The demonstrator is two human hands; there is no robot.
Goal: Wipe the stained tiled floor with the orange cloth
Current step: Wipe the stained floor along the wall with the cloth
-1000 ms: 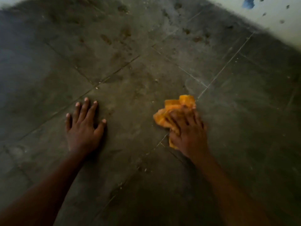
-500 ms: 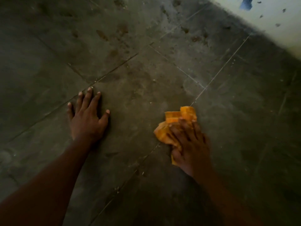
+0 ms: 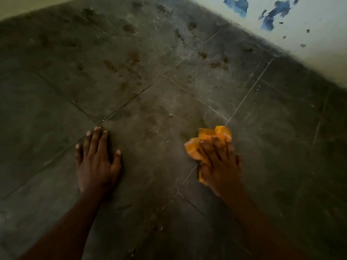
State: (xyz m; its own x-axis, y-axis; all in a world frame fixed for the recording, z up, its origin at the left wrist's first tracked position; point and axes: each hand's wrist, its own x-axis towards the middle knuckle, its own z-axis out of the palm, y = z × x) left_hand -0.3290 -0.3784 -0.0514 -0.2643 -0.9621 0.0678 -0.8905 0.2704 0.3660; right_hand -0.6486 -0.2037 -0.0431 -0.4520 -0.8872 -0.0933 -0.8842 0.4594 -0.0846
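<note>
A crumpled orange cloth [image 3: 205, 139] lies on the dark grey tiled floor [image 3: 159, 184], right of centre. My right hand [image 3: 219, 164] presses down on the cloth with fingers spread over it, covering its near half. Flat on the tiles to the left rests my left hand [image 3: 96, 162], fingers apart and holding nothing. Brown stains [image 3: 131, 59] and dusty smears mark the tiles farther away, beyond both hands.
A pale wall [image 3: 309, 44] with blue patches of peeled paint [image 3: 270, 17] runs along the top right, meeting the floor in a diagonal line. Another pale strip of wall [image 3: 28, 6] shows at the top left. Light grout lines cross the floor.
The view has tilted up, so more wall shows at the top. My right hand and the cloth sit slightly farther right over the grout line; my left hand stays planted.
</note>
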